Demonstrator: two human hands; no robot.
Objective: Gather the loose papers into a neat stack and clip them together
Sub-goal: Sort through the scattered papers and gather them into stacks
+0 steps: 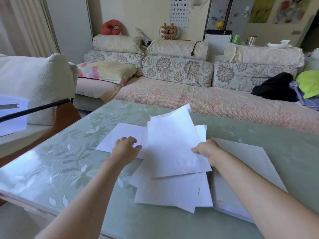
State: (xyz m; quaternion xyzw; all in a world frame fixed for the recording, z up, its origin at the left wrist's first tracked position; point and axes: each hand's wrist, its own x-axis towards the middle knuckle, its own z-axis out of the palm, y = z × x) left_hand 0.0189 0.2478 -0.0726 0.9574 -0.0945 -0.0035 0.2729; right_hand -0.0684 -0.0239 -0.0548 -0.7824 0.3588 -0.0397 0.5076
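Papers (169, 192) are spread loose and overlapping on the table (69, 152), mostly between the hands. One raised sheet (172, 144) is pinched at its edge by the right hand (206, 150), thumb on top, likely to be squared over the rest. An outer sheet (127, 131) is touched by the left hand (126, 147), fingers bent, presumably for dragging inward; whether it is pinched cannot be told. No clip is seen.

Two hands (126, 148), about five loose sheets (174, 149) (overlapping, exact count unclear), one table (51, 169), three floral back cushions (177, 70)
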